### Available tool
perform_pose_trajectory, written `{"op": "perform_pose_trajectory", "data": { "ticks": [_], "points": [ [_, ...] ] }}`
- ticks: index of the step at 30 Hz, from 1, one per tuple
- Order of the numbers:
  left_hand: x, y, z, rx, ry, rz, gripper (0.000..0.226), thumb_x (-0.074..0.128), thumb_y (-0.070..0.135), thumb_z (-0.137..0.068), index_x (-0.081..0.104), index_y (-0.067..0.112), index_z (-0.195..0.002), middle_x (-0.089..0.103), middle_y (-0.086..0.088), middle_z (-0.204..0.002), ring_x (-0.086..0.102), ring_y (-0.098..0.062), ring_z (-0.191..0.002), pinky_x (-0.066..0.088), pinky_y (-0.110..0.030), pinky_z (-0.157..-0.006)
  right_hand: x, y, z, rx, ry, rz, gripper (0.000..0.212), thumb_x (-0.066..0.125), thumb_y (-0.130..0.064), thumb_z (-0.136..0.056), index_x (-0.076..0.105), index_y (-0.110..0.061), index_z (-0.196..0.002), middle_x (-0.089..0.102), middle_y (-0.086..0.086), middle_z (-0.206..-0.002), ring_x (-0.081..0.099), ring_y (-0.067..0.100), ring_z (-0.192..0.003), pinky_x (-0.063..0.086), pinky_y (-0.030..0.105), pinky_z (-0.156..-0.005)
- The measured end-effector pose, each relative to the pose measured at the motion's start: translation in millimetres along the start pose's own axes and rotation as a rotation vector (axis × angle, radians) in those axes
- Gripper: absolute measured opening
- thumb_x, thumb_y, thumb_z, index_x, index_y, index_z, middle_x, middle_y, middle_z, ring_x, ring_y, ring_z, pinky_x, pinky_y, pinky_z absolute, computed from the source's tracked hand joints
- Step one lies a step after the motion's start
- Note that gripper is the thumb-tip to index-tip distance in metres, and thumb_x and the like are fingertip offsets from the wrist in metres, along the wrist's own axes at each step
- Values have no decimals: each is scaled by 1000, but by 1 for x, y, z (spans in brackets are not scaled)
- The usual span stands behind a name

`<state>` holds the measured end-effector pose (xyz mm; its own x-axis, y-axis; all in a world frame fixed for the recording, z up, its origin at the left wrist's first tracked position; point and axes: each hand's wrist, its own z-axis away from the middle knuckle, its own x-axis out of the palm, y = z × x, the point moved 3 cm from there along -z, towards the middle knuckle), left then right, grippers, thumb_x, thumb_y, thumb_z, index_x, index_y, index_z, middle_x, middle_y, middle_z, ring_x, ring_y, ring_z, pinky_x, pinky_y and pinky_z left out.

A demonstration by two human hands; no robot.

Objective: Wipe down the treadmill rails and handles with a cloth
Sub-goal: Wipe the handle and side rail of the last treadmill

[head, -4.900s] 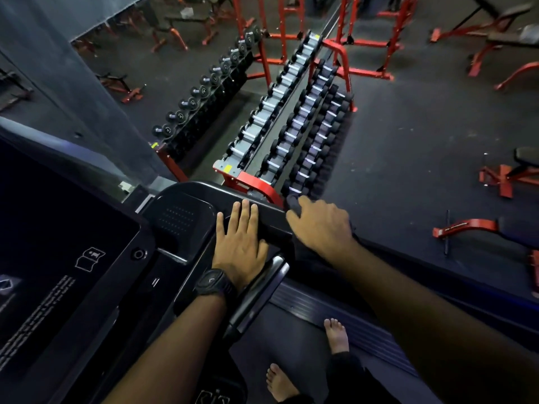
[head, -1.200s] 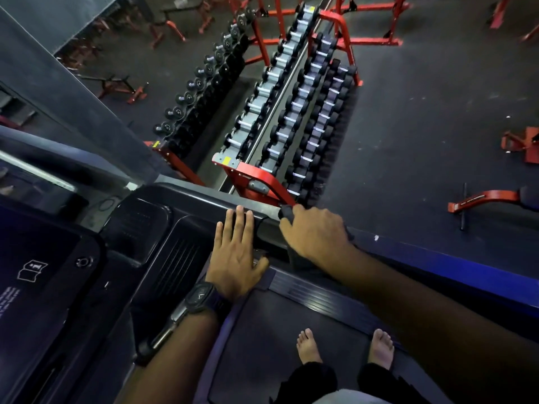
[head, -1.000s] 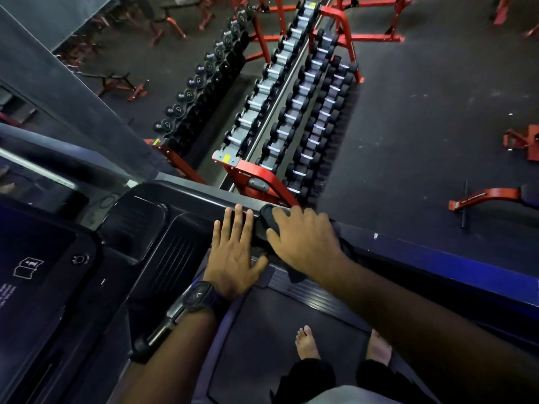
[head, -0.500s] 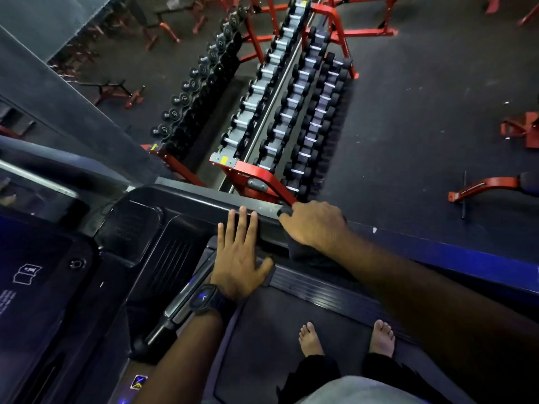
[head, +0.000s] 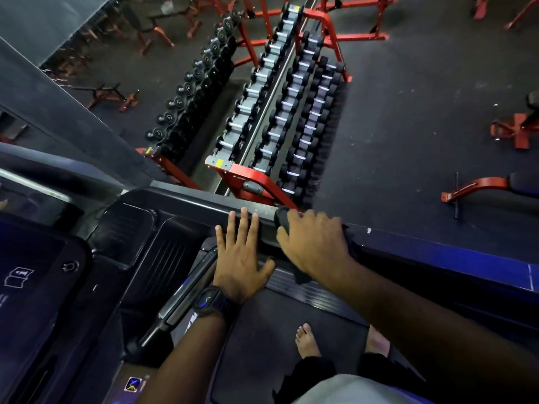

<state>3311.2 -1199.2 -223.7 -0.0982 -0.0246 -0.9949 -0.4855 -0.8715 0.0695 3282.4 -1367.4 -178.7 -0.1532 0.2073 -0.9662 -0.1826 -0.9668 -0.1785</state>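
1. Dim gym, dark speckled rubber floor spreading wide.
2. Red dumbbell rack dead ahead, black dumbbells lined in tiers.
3. Grey wall slanting down the left.
4. Red benches scattered right, red frames beyond.

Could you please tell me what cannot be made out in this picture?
Cloth, head view: mostly under the right hand; only dark edges show.
Right foot, head view: largely hidden by the right forearm.
Console screen, head view: cut by the left edge; print too small to read.
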Motion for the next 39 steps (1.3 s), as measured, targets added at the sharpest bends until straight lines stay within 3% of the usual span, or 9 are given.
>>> {"op": "perform_pose_trajectory", "data": {
  "ticks": [4,8,14,19,24,27,30,35,39],
  "points": [
    [1,4,1,15,-9,-9,101,38,64,-78,11,12,-160,-3,-8,-167,-13,-30,-153,-7,-58,-120,-5,-4,0,-138,32,-56,49,37,-54,-99,54,-21,-130,67,10,-115,63,31,-103,46,43,-79],
    [-2,8,2,4,-16,-17,102,34,64,-75,9,13,-160,-5,-8,-167,-17,-29,-152,-12,-56,-120,-3,15,-17,70,-198,-178,53,32,-57,-100,56,-17,-126,66,13,-117,62,34,-104,46,44,-80],
    [1,12,4,26,20,-3,101,41,61,-75,19,9,-158,6,-12,-167,-6,-32,-154,1,-60,-121,-1,8,26,-91,71,47,51,34,-54,-101,51,-20,-136,65,12,-118,61,31,-104,45,44,-81],
    [2,19,3,17,7,-38,105,38,64,-73,12,10,-159,0,-12,-167,-11,-31,-153,-6,-55,-122,-4,30,-7,92,-191,-201,54,32,-60,-100,57,-20,-127,66,13,-118,62,35,-107,46,44,-84],
    [3,20,3,22,28,-3,105,42,62,-73,15,8,-159,3,-14,-167,-8,-32,-154,0,-57,-123,0,18,35,24,77,76,48,35,-56,-99,54,-22,-128,64,11,-113,60,30,-98,45,44,-80],
    [3,21,2,40,43,13,104,44,60,-73,18,8,-158,7,-14,-167,-5,-32,-154,1,-59,-122,-4,16,19,-49,41,-25,47,36,-55,-99,56,-21,-125,66,11,-111,62,32,-98,43,42,-75],
    [3,22,4,43,38,10,104,43,60,-72,18,9,-158,7,-14,-167,-6,-32,-154,1,-59,-122,-5,33,-4,118,-151,-173,50,32,-56,-100,59,-18,-120,67,13,-113,62,34,-99,43,42,-76],
    [3,23,5,86,46,3,103,43,60,-74,18,8,-158,8,-14,-166,-3,-32,-154,3,-60,-122,3,18,42,60,72,106,52,36,-56,-99,51,-22,-134,63,12,-115,59,31,-100,46,46,-84],
    [3,24,7,112,47,-1,102,45,59,-74,18,8,-158,9,-13,-166,-3,-32,-154,0,-58,-122,-7,25,9,50,-57,-80,47,37,-57,-98,59,-23,-122,67,12,-115,63,34,-102,45,42,-80]
  ]
}}
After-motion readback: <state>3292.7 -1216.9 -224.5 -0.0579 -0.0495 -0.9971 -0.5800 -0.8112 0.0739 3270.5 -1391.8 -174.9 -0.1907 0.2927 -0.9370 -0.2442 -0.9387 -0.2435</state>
